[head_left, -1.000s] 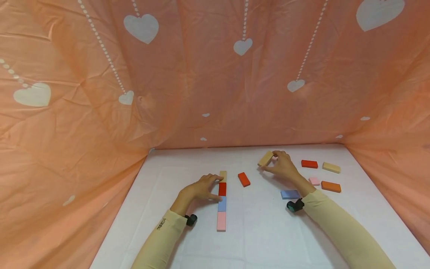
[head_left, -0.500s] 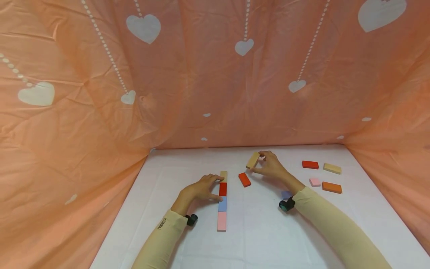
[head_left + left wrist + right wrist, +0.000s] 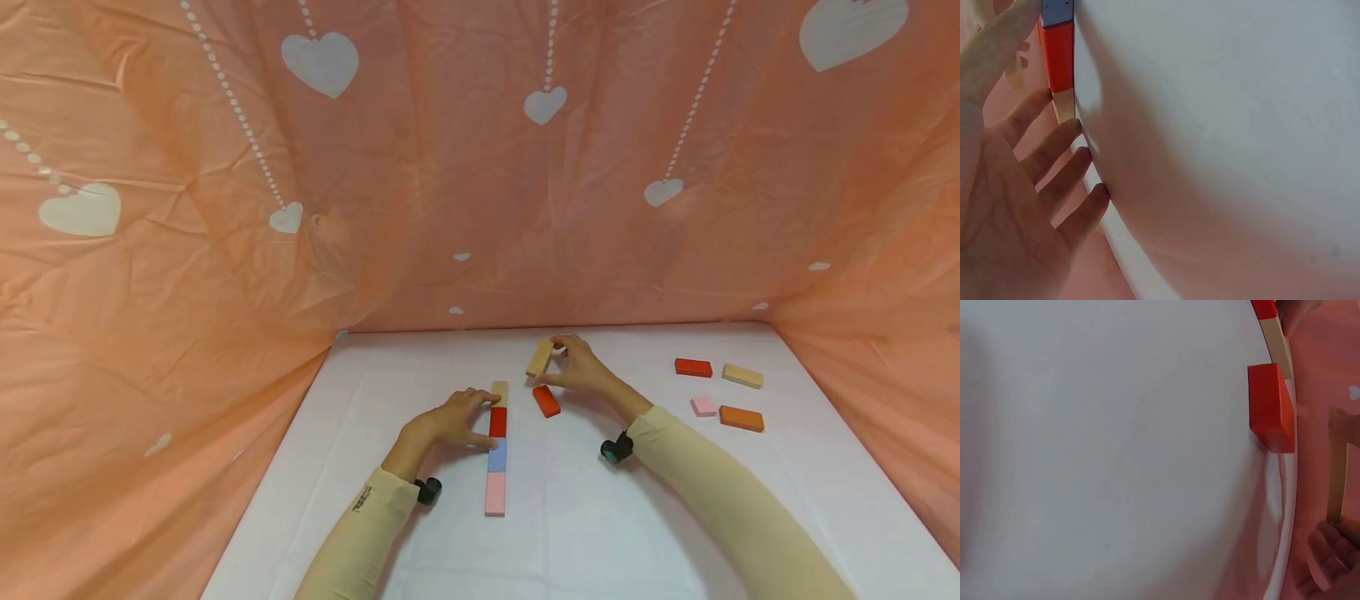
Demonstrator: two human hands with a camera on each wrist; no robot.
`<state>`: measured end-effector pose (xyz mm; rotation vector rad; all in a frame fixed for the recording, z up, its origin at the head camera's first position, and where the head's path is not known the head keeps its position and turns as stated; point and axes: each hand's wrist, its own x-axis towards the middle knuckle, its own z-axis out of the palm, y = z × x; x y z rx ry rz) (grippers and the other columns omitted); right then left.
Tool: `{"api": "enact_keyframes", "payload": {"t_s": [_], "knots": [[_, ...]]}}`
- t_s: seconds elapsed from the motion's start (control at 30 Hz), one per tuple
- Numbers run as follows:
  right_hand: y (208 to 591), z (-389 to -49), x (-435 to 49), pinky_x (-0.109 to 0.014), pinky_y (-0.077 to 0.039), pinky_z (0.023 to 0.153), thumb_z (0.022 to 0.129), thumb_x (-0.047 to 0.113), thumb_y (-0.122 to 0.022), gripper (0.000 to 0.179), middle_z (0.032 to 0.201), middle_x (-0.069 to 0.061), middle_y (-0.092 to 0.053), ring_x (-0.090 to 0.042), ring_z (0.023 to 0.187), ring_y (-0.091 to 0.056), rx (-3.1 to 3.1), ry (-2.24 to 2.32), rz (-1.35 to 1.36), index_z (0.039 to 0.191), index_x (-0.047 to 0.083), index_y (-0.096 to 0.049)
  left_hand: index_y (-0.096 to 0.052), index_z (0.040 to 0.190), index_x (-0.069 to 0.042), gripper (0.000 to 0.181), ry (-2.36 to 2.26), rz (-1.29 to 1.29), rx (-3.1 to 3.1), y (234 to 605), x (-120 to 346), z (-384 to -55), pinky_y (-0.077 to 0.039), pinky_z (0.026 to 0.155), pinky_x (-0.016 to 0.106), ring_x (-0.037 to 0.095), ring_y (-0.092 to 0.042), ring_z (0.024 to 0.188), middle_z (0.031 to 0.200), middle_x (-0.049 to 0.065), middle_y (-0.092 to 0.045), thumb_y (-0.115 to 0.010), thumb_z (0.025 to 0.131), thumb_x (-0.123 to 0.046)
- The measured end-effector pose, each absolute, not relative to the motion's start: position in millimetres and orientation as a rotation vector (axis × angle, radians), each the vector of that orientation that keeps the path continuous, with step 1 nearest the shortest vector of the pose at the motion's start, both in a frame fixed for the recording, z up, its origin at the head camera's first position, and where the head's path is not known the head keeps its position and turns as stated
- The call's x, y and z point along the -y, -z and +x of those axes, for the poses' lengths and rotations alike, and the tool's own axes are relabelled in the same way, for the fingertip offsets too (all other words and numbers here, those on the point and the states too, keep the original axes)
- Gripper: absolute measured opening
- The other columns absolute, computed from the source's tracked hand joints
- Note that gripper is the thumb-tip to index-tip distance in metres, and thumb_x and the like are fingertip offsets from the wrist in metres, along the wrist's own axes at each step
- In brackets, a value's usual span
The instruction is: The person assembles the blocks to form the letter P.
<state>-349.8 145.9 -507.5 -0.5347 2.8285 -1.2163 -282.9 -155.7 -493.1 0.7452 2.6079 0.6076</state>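
Observation:
In the head view a straight row of blocks runs away from me: a pink block (image 3: 495, 494), a blue block (image 3: 497, 457), a red block (image 3: 498, 422) and a wooden block (image 3: 499, 392) at the far end. My left hand (image 3: 450, 419) rests along its left side, fingers loosely extended, the thumb by the blue block and fingertips at the wooden one. My right hand (image 3: 585, 371) pinches another wooden block (image 3: 540, 357) by its ends, thumb and fingers apart, held above the table. Just below it lies a loose red block (image 3: 547, 401), tilted to the row.
On the right of the white table (image 3: 585, 533) lie another red block (image 3: 693, 367), a pale wooden block (image 3: 742, 375), a small pink block (image 3: 702, 406) and an orange block (image 3: 741, 418). A peach curtain (image 3: 510, 208) with white hearts surrounds the table's back and sides.
My right hand has carried its wooden block leftward, towards the row's far end. The right forearm now covers the violet-blue block seen earlier. My left hand and the row have stayed put.

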Motion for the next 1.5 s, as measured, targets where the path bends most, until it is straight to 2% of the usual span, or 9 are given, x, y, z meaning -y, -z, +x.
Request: {"api": "enact_keyframes", "payload": {"t_s": [0.6, 0.8, 1.27, 1.5], "knots": [[505.3, -362.7, -113.8, -0.056, -0.049, 0.114, 0.088, 0.039, -0.091, 0.092, 0.154, -0.023, -0.051, -0.041, 0.135, -0.054, -2.75, 1.136, -0.592, 0.157, -0.002, -0.046, -0.048, 0.158, -0.014, 0.083, -0.607, 0.752, -2.613, 494.1, 155.7, -283.2, -0.039, 0.122, 0.058, 0.037, -0.043, 0.147, 0.158, 0.015, -0.048, -0.089, 0.09, -0.037], [507.7, -368.8, -107.3, -0.055, -0.048, 0.115, 0.087, 0.04, -0.091, 0.095, 0.153, -0.024, -0.051, -0.042, 0.135, -0.055, -2.733, 1.113, -0.64, 0.157, -0.005, -0.045, -0.046, 0.16, -0.015, 0.084, -0.604, 0.735, -2.599, 492.8, 154.6, -283.7, -0.038, 0.123, 0.058, 0.036, -0.042, 0.148, 0.159, 0.014, -0.048, -0.088, 0.091, -0.037], [509.4, -376.9, -95.1, -0.055, -0.046, 0.118, 0.089, 0.041, -0.09, 0.093, 0.16, -0.021, -0.047, -0.039, 0.137, -0.053, -2.751, 1.017, -0.588, 0.159, 0.0, -0.045, -0.045, 0.16, -0.014, 0.085, -0.583, 0.771, -2.609, 493.2, 155.4, -285.1, -0.038, 0.123, 0.057, 0.036, -0.042, 0.148, 0.159, 0.015, -0.047, -0.088, 0.091, -0.039], [507.8, -379.2, -90.4, -0.057, -0.042, 0.12, 0.089, 0.041, -0.089, 0.09, 0.158, -0.021, -0.051, -0.042, 0.144, -0.048, -2.779, 0.936, -0.616, 0.157, -0.001, -0.047, -0.046, 0.159, -0.012, 0.084, -0.59, 0.783, -2.608, 493.8, 155.9, -284.3, -0.038, 0.123, 0.056, 0.037, -0.043, 0.147, 0.158, 0.016, -0.048, -0.088, 0.091, -0.037]]}}
